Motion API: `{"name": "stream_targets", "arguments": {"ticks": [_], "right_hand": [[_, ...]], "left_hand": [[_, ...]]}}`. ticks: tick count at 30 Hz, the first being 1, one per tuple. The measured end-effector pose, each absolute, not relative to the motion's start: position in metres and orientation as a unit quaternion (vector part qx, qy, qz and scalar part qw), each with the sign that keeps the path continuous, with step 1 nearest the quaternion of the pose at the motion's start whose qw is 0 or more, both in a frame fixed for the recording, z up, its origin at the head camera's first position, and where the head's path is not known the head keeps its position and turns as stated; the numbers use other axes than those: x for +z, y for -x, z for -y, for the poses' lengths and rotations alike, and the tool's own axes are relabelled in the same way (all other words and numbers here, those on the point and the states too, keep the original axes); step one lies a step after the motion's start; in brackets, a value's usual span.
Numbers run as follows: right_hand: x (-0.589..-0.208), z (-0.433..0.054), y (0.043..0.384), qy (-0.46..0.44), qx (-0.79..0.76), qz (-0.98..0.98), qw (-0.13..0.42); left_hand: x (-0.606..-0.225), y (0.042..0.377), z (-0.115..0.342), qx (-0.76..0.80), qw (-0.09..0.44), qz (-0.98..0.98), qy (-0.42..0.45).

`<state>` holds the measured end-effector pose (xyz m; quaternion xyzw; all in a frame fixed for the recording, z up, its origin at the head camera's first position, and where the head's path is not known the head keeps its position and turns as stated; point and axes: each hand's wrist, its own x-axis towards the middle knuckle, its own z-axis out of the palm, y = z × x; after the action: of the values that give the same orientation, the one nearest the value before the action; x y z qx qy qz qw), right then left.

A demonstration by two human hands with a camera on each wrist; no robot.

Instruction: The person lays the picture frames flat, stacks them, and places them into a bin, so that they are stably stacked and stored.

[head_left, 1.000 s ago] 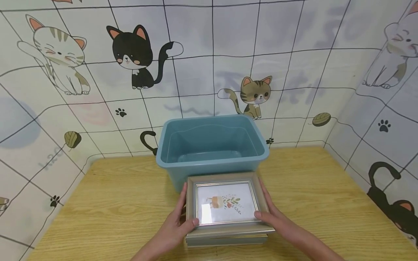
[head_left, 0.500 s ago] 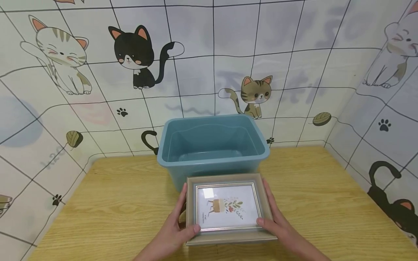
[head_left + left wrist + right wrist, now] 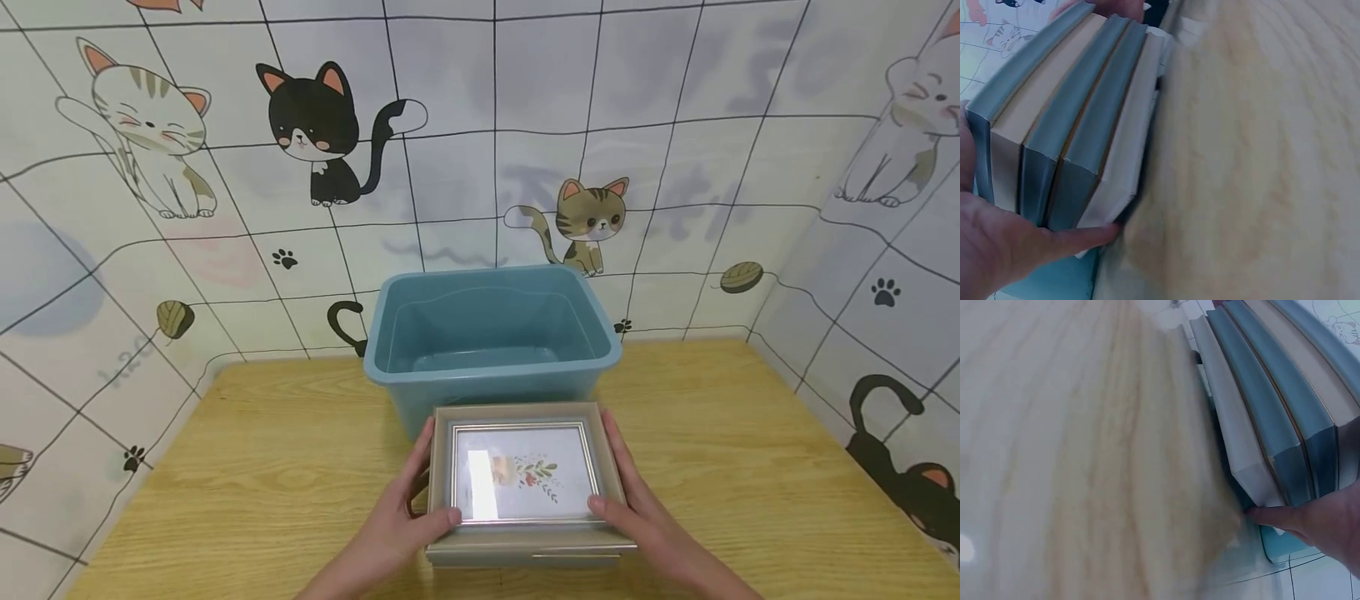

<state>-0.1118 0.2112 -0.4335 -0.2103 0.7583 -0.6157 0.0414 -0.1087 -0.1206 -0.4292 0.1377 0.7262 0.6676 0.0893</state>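
Both hands hold a stack of several picture frames (image 3: pixel 525 533), lying face up in the head view. The top one has a beige-silver border and a print of a potted plant under glass. My left hand (image 3: pixel 397 517) grips the stack's left side, thumb on the top border. My right hand (image 3: pixel 648 525) grips the right side likewise, its thumb at the inner edge. In the left wrist view, the blue-grey and pale stacked frames (image 3: pixel 1079 106) show edge-on, one finger reaching the lowest. The right wrist view shows the stacked frames (image 3: pixel 1266 400) too. Whether the stack touches the table cannot be told.
A blue plastic bin (image 3: pixel 487 379) stands just behind the stack, its visible inside bare. Under it all is a wood-grain table (image 3: pixel 285 467). A cat-printed wall covering (image 3: pixel 457 183) rises at the back and sides.
The stack tipped so that only the top frame's face showed half a second ago. Now it leans back, and a lower frame's front edge shows again. Both hands keep their hold.
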Motion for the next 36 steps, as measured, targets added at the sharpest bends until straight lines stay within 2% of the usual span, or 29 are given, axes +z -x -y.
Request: {"name": "stream_targets", "arguments": {"ticks": [6, 16, 24, 36], "right_hand": [[-0.423, -0.214, 0.116, 0.192, -0.628, -0.749, 0.087], [-0.412, -0.226, 0.115, 0.238, -0.690, -0.662, 0.172], [-0.410, -0.225, 0.102, 0.229, -0.689, -0.667, 0.167], [-0.385, -0.227, 0.097, 0.188, -0.658, -0.711, 0.159]], "left_hand": [[-0.418, 0.109, 0.121, 0.673, 0.104, -0.721, -0.123], [-0.401, 0.107, 0.132, 0.746, 0.206, -0.625, -0.102], [-0.389, 0.097, 0.139, 0.746, 0.225, -0.619, -0.102], [-0.362, 0.088, 0.141, 0.749, 0.237, -0.613, -0.086]]}}
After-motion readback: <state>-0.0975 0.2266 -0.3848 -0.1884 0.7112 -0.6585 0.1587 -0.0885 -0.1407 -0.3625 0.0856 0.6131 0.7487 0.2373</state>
